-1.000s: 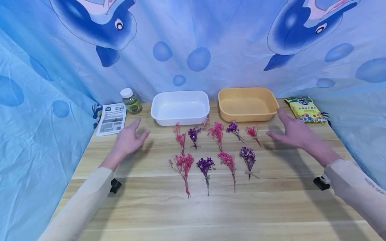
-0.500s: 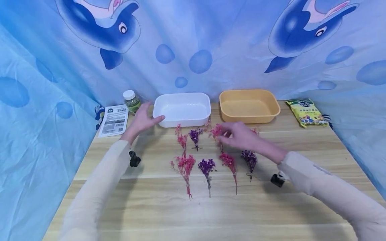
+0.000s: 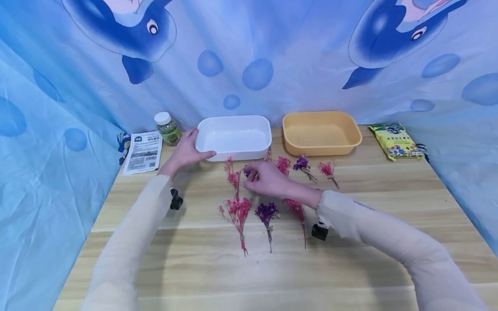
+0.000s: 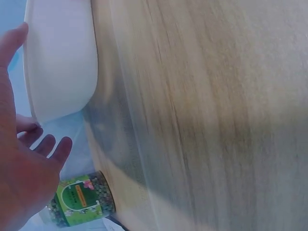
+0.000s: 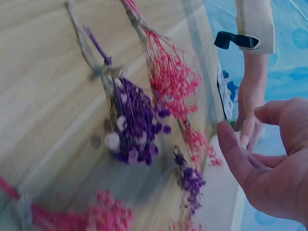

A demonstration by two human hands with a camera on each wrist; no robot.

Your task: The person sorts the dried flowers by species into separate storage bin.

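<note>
Your L hand (image 3: 186,151), fingers spread, touches the white tub (image 3: 245,154) at its L end. Your R hand (image 3: 269,179), loosely bent w/ nothing held, hovers nr the purple flowers (image 5: 193,183) in front of the tub.

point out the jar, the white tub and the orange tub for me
Jar (image 4: 81,199): left wrist view, on its green label.
White tub (image 3: 241,154): head view, on its front wall.
Orange tub (image 3: 324,150): head view, on its front wall.
</note>
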